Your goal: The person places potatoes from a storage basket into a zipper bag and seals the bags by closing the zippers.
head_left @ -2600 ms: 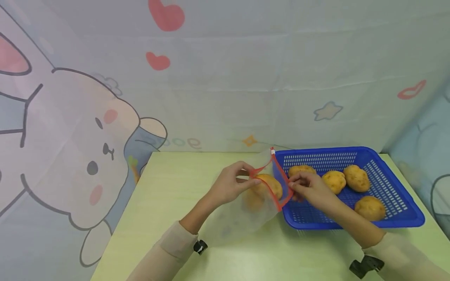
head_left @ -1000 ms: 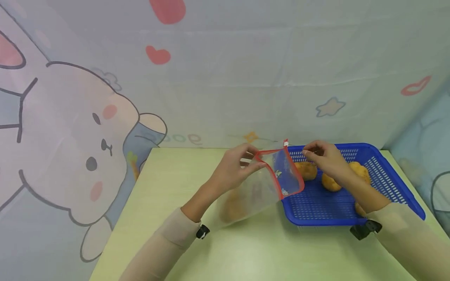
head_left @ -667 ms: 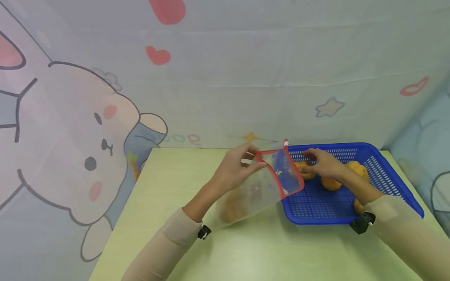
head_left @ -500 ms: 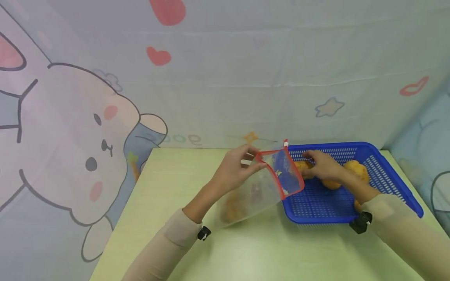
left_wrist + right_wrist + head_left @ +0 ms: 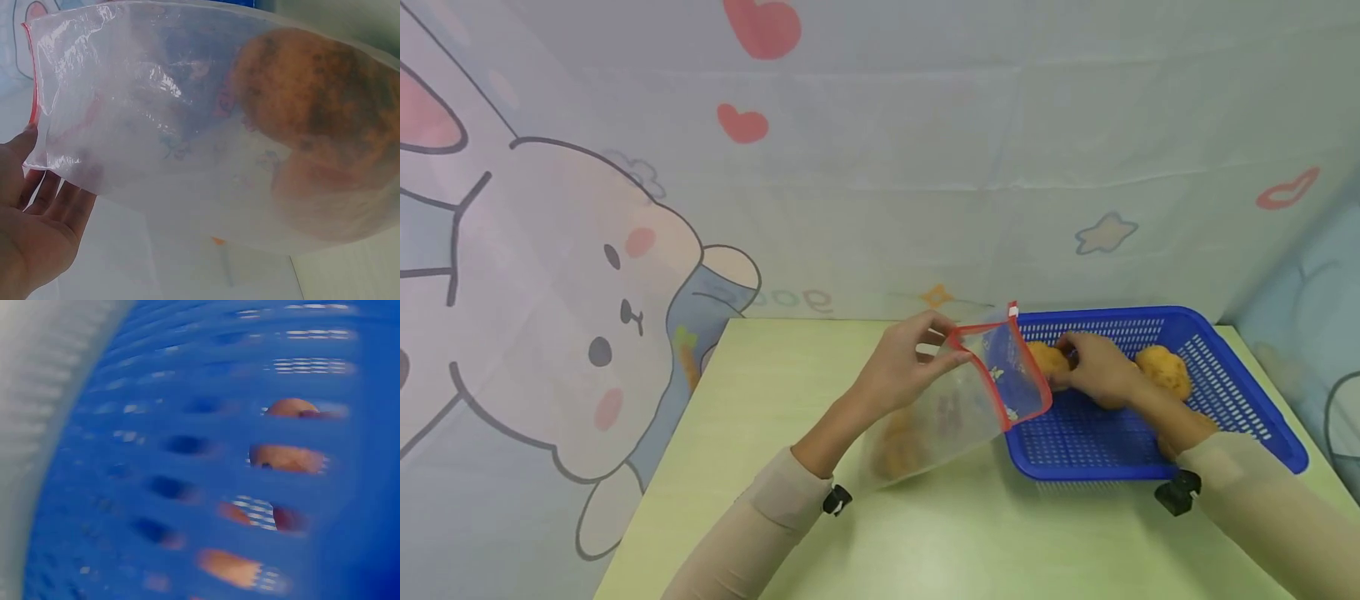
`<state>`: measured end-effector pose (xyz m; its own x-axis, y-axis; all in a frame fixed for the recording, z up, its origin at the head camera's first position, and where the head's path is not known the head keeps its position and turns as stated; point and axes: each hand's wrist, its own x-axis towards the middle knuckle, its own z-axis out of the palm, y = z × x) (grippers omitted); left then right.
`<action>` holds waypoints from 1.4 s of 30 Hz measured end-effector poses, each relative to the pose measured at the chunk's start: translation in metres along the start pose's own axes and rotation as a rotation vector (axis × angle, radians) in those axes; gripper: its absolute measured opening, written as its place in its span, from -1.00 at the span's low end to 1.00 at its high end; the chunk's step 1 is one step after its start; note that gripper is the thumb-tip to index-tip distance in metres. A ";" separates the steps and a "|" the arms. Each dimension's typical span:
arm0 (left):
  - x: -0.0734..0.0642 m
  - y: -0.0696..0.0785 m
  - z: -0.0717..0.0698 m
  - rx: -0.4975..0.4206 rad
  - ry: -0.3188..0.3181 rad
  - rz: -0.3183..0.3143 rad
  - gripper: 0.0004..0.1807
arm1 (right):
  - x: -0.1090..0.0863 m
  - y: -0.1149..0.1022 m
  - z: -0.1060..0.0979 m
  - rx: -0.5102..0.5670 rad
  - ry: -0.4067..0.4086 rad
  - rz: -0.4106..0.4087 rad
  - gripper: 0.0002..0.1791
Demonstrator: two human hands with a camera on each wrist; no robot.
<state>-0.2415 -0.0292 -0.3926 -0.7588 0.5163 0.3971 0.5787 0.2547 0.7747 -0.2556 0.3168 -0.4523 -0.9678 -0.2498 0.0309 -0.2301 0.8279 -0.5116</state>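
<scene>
One potato [image 5: 1047, 357] was in the blue basket [image 5: 1082, 442], where the right hand [image 5: 1101, 372] seemed to grip it, while the left hand [image 5: 897, 367] pinched the cloudy bag [image 5: 951, 425] by its top, so this picking step needed a careful lift next.

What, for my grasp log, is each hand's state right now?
Left hand: closed, pinching the bag.
Right hand: closed, gripping a potato in the basket.
</scene>
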 end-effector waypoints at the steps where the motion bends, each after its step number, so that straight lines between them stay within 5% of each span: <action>1: 0.000 0.000 0.000 0.000 -0.002 0.003 -0.73 | -0.002 -0.002 -0.005 0.002 0.015 0.001 -0.34; 7: 0.001 -0.001 0.000 0.000 -0.003 0.009 -0.73 | -0.019 -0.029 -0.039 0.102 0.123 -0.002 -0.28; 15: 0.000 -0.003 -0.003 -0.012 0.012 -0.010 -0.73 | -0.042 -0.083 -0.069 0.209 0.152 -0.037 -0.30; 24: -0.001 -0.001 -0.004 -0.013 0.017 -0.023 -0.72 | -0.056 -0.103 -0.047 0.168 0.122 -0.224 -0.37; 42: 0.001 -0.001 -0.004 -0.043 0.007 -0.005 -0.75 | -0.056 -0.108 -0.024 0.174 0.068 -0.280 -0.40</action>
<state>-0.2437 -0.0319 -0.3909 -0.7639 0.5090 0.3968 0.5618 0.2218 0.7970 -0.1785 0.2535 -0.3777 -0.8753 -0.4166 0.2455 -0.4729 0.6319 -0.6140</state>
